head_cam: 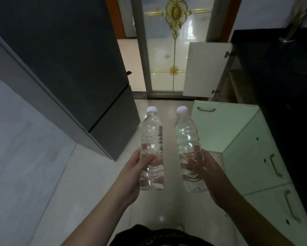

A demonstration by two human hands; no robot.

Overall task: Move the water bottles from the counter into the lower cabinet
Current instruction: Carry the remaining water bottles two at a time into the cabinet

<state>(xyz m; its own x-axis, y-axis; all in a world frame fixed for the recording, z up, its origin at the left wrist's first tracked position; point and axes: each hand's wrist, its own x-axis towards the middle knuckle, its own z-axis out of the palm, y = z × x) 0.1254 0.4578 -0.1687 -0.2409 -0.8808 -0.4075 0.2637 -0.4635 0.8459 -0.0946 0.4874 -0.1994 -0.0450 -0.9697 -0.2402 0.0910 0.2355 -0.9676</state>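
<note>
I hold two clear plastic water bottles with white caps upright over the floor. My left hand (pixel 134 172) grips the lower half of the left bottle (pixel 151 139). My right hand (pixel 208 172) grips the lower half of the right bottle (pixel 187 137). To the right, two doors of the lower cabinet stand open: a pale green door (pixel 225 128) close to the right bottle and a white door (pixel 205 68) farther back. The cabinet's inside (pixel 234 80) shows between them, dim and mostly hidden. The dark counter (pixel 277 77) runs above the cabinets.
A tall dark grey fridge (pixel 69 59) stands on the left, narrowing the tiled floor (pixel 167 206) to an aisle. A glass door with gold ornament (pixel 174 50) closes the far end. Shut green cabinet doors with metal handles (pixel 275 166) line the right.
</note>
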